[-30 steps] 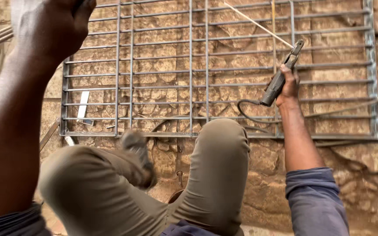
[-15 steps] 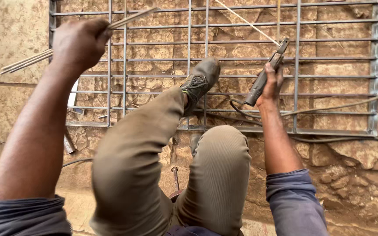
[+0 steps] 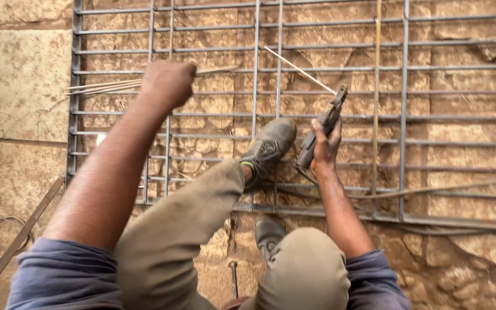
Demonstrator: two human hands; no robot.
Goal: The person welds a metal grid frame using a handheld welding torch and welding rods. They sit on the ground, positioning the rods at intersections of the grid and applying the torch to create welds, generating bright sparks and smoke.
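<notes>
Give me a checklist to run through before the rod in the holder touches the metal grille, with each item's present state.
1. Right hand grips the rod holder firmly: ok.
2. A rod is clamped in the holder: ok.
3. Rod tip set on a joint of the grille: not ok, it points up and away over the bars.
4. Left hand keeps the spare rods off the work spot: ok.
5. Shoe braces the grille: ok, it rests on the bars.
6. Gloves on the hands: not ok, both are bare.
</notes>
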